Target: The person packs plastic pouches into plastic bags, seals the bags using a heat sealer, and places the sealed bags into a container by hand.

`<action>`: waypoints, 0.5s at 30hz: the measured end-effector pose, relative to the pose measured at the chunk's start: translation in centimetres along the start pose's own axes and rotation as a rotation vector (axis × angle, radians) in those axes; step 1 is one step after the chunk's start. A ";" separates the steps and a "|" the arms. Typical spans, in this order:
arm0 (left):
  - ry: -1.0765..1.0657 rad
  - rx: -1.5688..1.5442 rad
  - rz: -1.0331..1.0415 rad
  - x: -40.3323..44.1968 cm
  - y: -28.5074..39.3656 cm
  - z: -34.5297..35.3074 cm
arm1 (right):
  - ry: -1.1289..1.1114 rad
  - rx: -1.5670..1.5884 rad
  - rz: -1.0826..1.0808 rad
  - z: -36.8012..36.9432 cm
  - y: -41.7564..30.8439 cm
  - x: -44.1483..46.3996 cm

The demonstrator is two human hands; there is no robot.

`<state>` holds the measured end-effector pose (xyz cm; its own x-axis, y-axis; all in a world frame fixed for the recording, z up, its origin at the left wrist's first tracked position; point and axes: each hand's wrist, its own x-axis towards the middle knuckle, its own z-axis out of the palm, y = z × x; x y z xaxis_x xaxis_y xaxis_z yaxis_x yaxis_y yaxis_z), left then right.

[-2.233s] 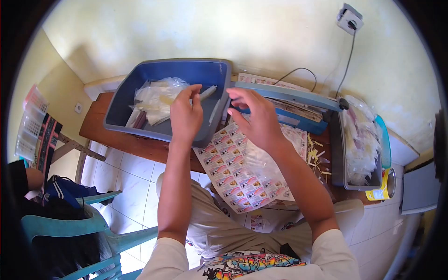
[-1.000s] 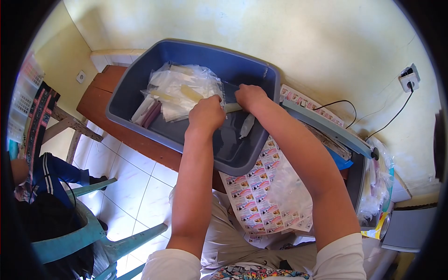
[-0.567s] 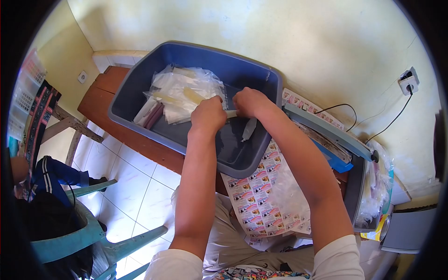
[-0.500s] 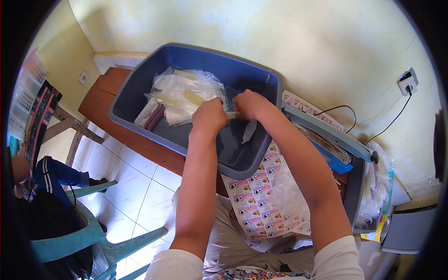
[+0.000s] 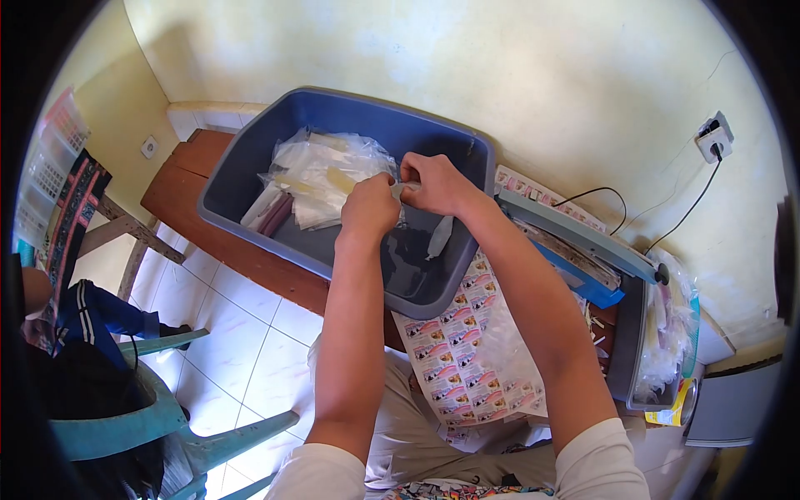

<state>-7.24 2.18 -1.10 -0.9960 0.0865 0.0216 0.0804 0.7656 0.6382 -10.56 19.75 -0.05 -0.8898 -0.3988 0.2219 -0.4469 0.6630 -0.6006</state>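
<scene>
L hand & R hand pinch pale item over blue tub nr plastic bags.

Two hands; two grey tubs; one green chair; one yellow tin; one black plug.

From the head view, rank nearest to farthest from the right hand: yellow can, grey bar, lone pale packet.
1. Lone pale packet: in the blue bin, below the right hand.
2. Grey bar: right of the bin.
3. Yellow can: far right, low.
</scene>
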 end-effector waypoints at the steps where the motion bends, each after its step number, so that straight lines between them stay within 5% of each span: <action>1: 0.014 -0.020 0.004 0.1 0.0 -0.1 | 0.002 -0.003 -0.003 -0.2 -0.2 0.0; 15: -0.015 -0.529 0.227 -1.3 2.3 -1.2 | 0.477 -0.062 -0.107 -4.8 -4.9 -9.1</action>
<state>-5.85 3.08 1.24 -0.9551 0.2233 0.1946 0.2580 0.3044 0.9170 -0.76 23.16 4.58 -0.7749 -0.1419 0.6159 -0.5303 0.6763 -0.5113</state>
